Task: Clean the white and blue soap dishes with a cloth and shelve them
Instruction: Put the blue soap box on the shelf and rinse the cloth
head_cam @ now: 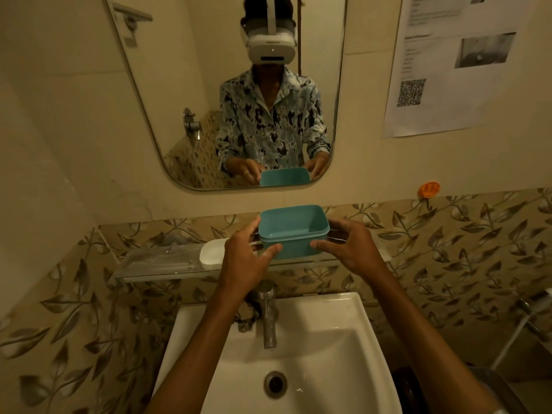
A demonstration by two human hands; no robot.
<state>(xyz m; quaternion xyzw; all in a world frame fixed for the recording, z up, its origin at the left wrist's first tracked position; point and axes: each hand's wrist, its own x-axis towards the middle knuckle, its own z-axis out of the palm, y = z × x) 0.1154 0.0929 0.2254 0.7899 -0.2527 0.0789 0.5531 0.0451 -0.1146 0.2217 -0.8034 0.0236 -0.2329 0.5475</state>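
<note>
Here, your left hand [248, 258] and right hand [349, 246] both grip the blue soap dish [294, 231] between them, thumbs on its near wall, fingers curled round its ends. The dish is upright, open side up, at the glass shelf [158, 261]; you cannot tell whether it rests there. The white soap dish [210, 253] sits on the shelf just beside your left hand. Below are the tap [268, 315] and sink [328, 354].

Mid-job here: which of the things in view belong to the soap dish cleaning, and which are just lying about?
Job: blue dish, held by left hand and right hand; white dish on the glass shelf.
Just there: tap, sink, mirror, wall notices, orange holder.
</note>
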